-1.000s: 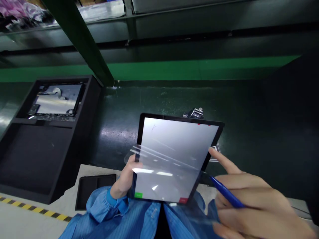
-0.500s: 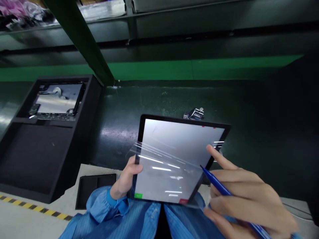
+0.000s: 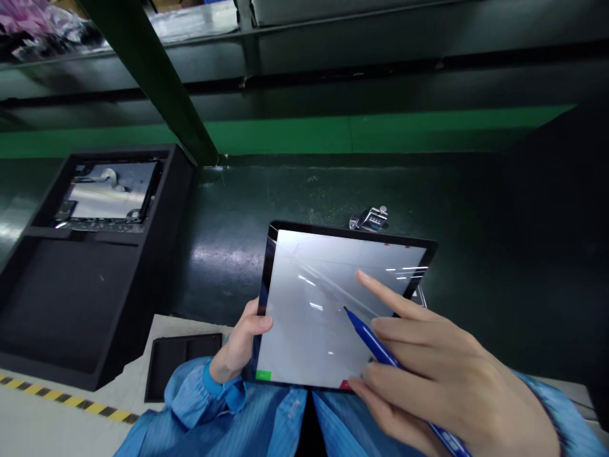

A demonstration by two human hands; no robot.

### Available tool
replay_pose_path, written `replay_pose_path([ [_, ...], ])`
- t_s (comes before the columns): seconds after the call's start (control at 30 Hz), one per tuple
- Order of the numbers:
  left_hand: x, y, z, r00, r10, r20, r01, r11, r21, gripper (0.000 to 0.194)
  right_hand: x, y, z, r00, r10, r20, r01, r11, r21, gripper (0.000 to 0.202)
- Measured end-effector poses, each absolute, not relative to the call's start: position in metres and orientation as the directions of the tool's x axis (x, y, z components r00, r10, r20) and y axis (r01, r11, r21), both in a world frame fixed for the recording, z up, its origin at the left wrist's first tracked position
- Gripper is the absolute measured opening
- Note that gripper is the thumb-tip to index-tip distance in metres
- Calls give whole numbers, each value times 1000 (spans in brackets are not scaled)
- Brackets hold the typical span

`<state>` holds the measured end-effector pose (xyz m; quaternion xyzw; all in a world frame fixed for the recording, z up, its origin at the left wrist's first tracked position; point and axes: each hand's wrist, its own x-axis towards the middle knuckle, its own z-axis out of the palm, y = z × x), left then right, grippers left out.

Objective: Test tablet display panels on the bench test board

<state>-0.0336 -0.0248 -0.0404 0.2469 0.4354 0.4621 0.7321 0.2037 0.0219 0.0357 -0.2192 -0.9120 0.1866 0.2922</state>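
Note:
My left hand (image 3: pixel 245 339) grips the left edge of a tablet (image 3: pixel 304 298), thumb on its front. The tablet is tilted toward me; its screen is lit greyish white, with a green box at the lower left and a red one at the lower right. Closed round a blue pen (image 3: pixel 375 343), my right hand (image 3: pixel 438 374) reaches over the right half of the screen. Its index finger is stretched out above the glass; whether it touches, I cannot tell. Faint slanting streaks, like clear film, cross the screen. Just behind the tablet's top edge lies a chrome tally counter (image 3: pixel 370 219).
On the left stands a black foam tray (image 3: pixel 162 209), with a display part (image 3: pixel 111 190) in its far compartment. A small black tray (image 3: pixel 157 374) lies near my left sleeve. A green post (image 3: pixel 157 82) rises from the dark green bench (image 3: pixel 228 209); shelves run behind.
My right hand has moved left across the screen with the pen. The clear film, raised over the screen's middle before, now shows only as faint streaks. My left hand has stayed put.

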Motion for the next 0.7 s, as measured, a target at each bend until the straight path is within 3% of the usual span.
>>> replay_pose_path([
  [0.53,-34,-22,-39,234,898,-372,-474,439,763,33,201,20,35,-737,493,463,254,836,-486,32],
  [0.7,-30,-21,-36,138,877,-461,-488,465,739,29,198,18,36,-819,367,441,67,824,-563,34],
])
